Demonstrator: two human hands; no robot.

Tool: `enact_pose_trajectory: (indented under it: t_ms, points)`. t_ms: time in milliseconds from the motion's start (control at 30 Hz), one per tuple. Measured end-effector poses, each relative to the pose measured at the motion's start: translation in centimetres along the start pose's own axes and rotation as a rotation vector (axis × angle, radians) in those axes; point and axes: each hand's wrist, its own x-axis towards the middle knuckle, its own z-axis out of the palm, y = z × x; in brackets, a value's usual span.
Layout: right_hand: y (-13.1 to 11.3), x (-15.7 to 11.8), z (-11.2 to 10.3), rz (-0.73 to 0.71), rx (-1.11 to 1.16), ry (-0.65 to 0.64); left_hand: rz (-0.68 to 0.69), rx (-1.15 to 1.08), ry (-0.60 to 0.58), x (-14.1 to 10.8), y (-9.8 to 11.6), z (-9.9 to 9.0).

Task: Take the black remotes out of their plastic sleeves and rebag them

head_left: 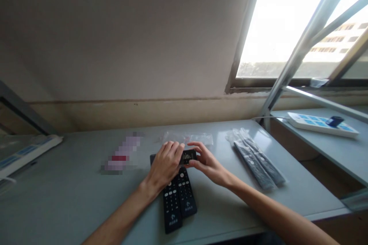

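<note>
I count five dark remotes on or over the tabletop (86, 195): one in the hands, two loose and two in clear sleeves. The held remote (188, 156) is just above the upper ends of the loose pair, near the middle of the tabletop.

The left hand (167, 160) has its grip closed over the middle of the held remote, fingers bent together across it; its thumb is hidden from where I stand. The right hand (205, 162) has a partly open grip, thumb and fingers clamped about the right end, thumb on the near side and fingers on the far side.

The held remote's long axis runs left to right, across the person's front, with one end towards the right palm. The two loose remotes (173, 208) point away from the person, keys up, their upper parts under the hands. The two sleeved remotes (255, 160) lie side by side to the right, slanting away to the left.

One clear plastic bag (198, 138) lies flat beyond the hands, and one pixelated purplish item (123, 155) is to the left. There are two power strips, a left one (31, 153) and a right one (319, 123), the latter bearing one dark plug (334, 121).
</note>
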Motion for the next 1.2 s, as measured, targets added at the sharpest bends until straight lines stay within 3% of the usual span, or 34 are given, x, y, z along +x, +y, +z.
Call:
enact_pose_trajectory:
  t_ms: [133, 267, 600, 900, 1200]
  points:
    - [-0.4, -0.1, 0.4, 0.009, -0.017, 0.122, -0.013, -0.015, -0.005, 0.1, -0.1, -0.5]
    - [-0.9, 0.0, -0.1, 0.021, 0.003, 0.250, -0.029, -0.009, 0.049, 0.2, -1.5, -1.4]
    - [-0.7, 0.7, -2.4, 0.039, 0.182, 0.410, -0.100, -0.020, 0.119, -0.3, -4.8, -1.6]
    - [-1.0, 0.7, -2.4, 0.027, 0.215, 0.393, -0.207, 0.046, 0.006, -0.6, -5.6, -1.6]
    - [-1.1, 0.4, -0.9, 0.073, 0.200, 0.244, -0.151, 0.049, -0.053, -0.5, -3.9, -0.6]
